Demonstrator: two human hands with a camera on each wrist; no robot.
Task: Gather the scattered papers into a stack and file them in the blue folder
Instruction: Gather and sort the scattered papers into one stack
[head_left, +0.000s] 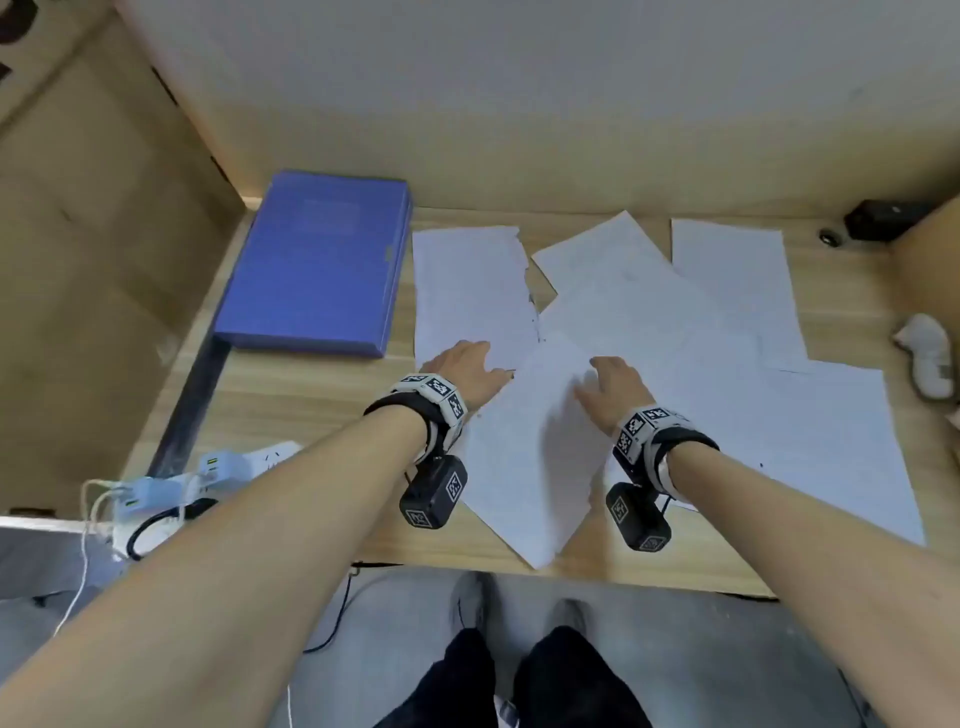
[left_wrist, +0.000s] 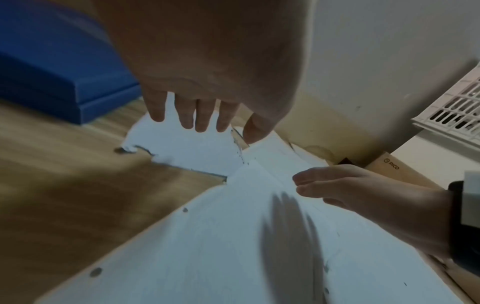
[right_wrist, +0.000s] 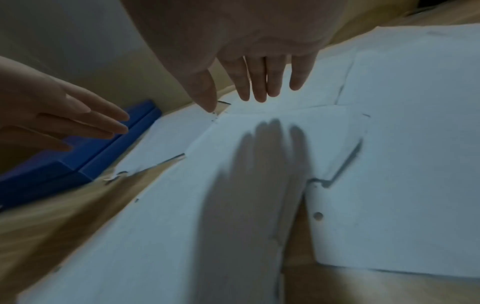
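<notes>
White papers (head_left: 649, 322) lie scattered and overlapping on the wooden desk (head_left: 311, 395), just right of the closed blue folder (head_left: 317, 265), which sits at the desk's far-left corner. Left hand (head_left: 465, 366), fingers straight and spread, holds nothing above the sheet nearest the folder. Right hand (head_left: 613, 384), fingers extended and empty, hovers over the tilted sheet right of the folder; contact with paper not determinable.

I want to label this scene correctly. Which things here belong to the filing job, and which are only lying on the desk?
Belong to the job:
scattered papers
blue folder, closed, left of the papers
left hand and right hand, both open over the sheets

Only lying about:
power strip with cables
white crumpled thing
small black device
</notes>
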